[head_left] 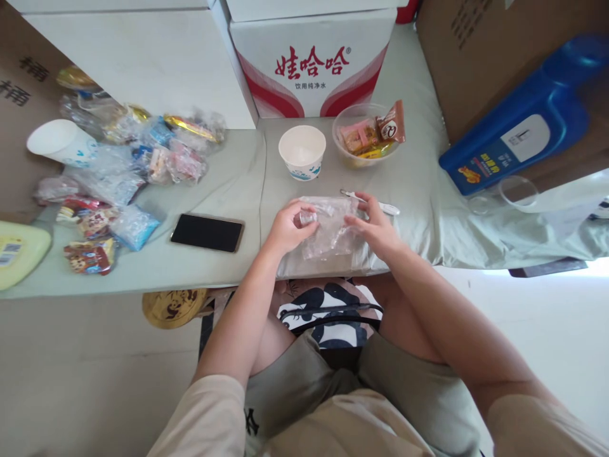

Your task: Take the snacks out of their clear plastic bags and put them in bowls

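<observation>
A pale grey-green cloth (233,171) covers the surface (428,190), rumpled along its front right edge; white cartons (143,57), one printed in red, stand along the back, with brown cardboard (457,82) at both sides; below, the pale floor (95,362) shows faint seams, bright at the right and dimmer at the left; a round tan panda-printed piece (174,308) shows beneath the front edge.

Crinkled glossy plastic bag (329,238), matt paper cup (302,152) at twelve o'clock, smooth plastic bowl (373,161) at one, glossy plastic bottle (521,130) at two, creased cloth (428,219) at three, smooth glossy phone (207,233) at nine
</observation>
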`<act>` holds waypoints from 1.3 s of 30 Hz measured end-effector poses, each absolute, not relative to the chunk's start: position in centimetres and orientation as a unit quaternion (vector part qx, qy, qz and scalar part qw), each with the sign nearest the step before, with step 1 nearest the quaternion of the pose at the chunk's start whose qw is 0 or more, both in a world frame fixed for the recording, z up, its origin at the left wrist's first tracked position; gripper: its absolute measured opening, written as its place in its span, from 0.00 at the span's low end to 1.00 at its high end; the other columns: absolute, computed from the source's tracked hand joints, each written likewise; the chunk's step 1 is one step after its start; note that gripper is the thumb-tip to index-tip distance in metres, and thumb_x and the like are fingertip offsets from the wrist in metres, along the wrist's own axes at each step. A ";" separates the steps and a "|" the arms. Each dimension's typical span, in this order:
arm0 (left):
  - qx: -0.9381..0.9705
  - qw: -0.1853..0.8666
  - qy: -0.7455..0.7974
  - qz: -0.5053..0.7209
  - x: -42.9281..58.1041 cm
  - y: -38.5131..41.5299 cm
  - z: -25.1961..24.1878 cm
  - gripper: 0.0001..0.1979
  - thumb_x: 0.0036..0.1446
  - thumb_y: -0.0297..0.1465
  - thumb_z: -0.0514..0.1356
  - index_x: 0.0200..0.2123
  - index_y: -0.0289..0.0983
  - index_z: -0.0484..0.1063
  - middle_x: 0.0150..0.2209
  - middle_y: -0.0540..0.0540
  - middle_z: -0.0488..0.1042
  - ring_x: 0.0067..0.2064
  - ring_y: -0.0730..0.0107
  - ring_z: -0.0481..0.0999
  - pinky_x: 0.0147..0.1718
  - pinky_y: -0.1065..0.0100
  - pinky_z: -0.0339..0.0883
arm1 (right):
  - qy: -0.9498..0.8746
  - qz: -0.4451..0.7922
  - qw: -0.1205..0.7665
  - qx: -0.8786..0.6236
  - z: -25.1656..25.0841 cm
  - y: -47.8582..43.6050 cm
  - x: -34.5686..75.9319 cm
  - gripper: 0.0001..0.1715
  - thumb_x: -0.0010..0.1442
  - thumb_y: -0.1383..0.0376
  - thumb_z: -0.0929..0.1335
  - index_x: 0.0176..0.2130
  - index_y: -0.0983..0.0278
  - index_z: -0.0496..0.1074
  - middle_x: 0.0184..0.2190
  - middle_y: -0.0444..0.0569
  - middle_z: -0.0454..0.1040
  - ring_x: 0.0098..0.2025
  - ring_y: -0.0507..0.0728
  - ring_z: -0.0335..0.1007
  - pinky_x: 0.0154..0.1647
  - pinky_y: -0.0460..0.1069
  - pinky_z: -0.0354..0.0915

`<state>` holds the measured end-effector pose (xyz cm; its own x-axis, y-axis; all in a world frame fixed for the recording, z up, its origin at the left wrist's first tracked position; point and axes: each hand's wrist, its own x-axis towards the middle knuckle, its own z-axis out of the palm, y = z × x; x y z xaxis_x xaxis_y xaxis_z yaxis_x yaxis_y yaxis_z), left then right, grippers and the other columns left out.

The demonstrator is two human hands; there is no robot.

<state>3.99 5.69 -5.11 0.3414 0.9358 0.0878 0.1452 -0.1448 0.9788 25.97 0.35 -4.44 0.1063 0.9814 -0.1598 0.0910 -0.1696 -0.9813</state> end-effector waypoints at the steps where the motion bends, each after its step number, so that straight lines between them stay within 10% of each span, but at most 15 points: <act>1: 0.627 0.519 0.415 0.408 4.0 5.7 -5.2 0.20 0.45 0.32 0.70 0.45 0.39 0.75 0.47 0.44 0.74 0.41 0.69 0.77 0.37 0.69 0.72 | -0.454 0.497 0.446 -0.590 -4.5 0.3 26.0 0.41 0.50 0.57 0.74 0.60 0.55 0.62 0.44 0.48 0.75 0.34 0.55 0.72 0.35 0.52 0.72; 5: 0.507 0.638 0.394 0.425 4.0 5.6 -5.0 0.37 0.45 0.33 0.72 0.59 0.47 0.65 0.52 0.44 0.74 0.43 0.68 0.78 0.39 0.67 0.73 | -0.440 0.517 0.475 -0.560 -4.2 0.3 25.8 0.43 0.49 0.61 0.75 0.61 0.57 0.59 0.33 0.42 0.74 0.32 0.54 0.70 0.37 0.52 0.70; 10: 0.465 0.709 0.423 0.320 4.5 4.9 -4.0 0.17 0.49 0.38 0.70 0.40 0.37 0.73 0.37 0.45 0.80 0.34 0.71 0.78 0.33 0.71 0.71 | -0.394 0.544 0.533 -0.515 -3.4 0.4 25.5 0.42 0.50 0.55 0.75 0.60 0.54 0.60 0.35 0.42 0.75 0.37 0.55 0.73 0.40 0.52 0.71; 15: 0.477 0.668 0.470 0.325 4.6 4.6 -3.6 0.16 0.55 0.39 0.65 0.45 0.40 0.70 0.26 0.52 0.77 0.20 0.76 0.70 0.19 0.75 0.61 | -0.403 0.621 0.426 -0.521 -3.3 0.4 25.4 0.23 0.47 0.51 0.77 0.35 0.62 0.71 0.29 0.44 0.74 0.29 0.53 0.69 0.33 0.50 0.67; 22: 0.424 0.702 0.443 0.361 4.0 4.8 -2.8 0.14 0.50 0.37 0.67 0.39 0.40 0.70 0.18 0.58 0.67 0.15 0.79 0.64 0.15 0.76 0.56 | -0.372 0.613 0.497 -0.490 -2.9 0.3 25.0 0.21 0.48 0.51 0.76 0.36 0.57 0.68 0.19 0.36 0.66 0.18 0.50 0.61 0.20 0.48 0.62; 29: 0.432 0.730 0.392 0.356 3.5 5.2 -2.6 0.15 0.50 0.42 0.62 0.23 0.36 0.70 0.24 0.49 0.71 0.26 0.74 0.72 0.25 0.72 0.68 | -0.351 0.622 0.513 -0.476 -2.4 0.4 25.4 0.22 0.50 0.44 0.70 0.26 0.60 0.69 0.22 0.44 0.70 0.24 0.53 0.66 0.26 0.51 0.69; 36: 0.523 0.580 0.452 0.432 3.8 6.0 -5.0 0.18 0.45 0.27 0.67 0.41 0.39 0.70 0.38 0.51 0.73 0.34 0.77 0.74 0.35 0.72 0.69 | -0.392 0.509 0.506 -0.575 -3.6 0.6 25.7 0.31 0.42 0.60 0.77 0.45 0.57 0.66 0.26 0.37 0.70 0.28 0.52 0.66 0.32 0.49 0.65; 39: 0.552 0.444 0.505 0.492 3.9 6.2 -5.4 0.16 0.49 0.28 0.66 0.43 0.40 0.69 0.45 0.46 0.74 0.43 0.72 0.76 0.44 0.68 0.70 | -0.398 0.440 0.516 -0.618 -3.4 0.7 25.7 0.19 0.47 0.58 0.73 0.37 0.58 0.67 0.26 0.39 0.69 0.29 0.52 0.64 0.33 0.49 0.62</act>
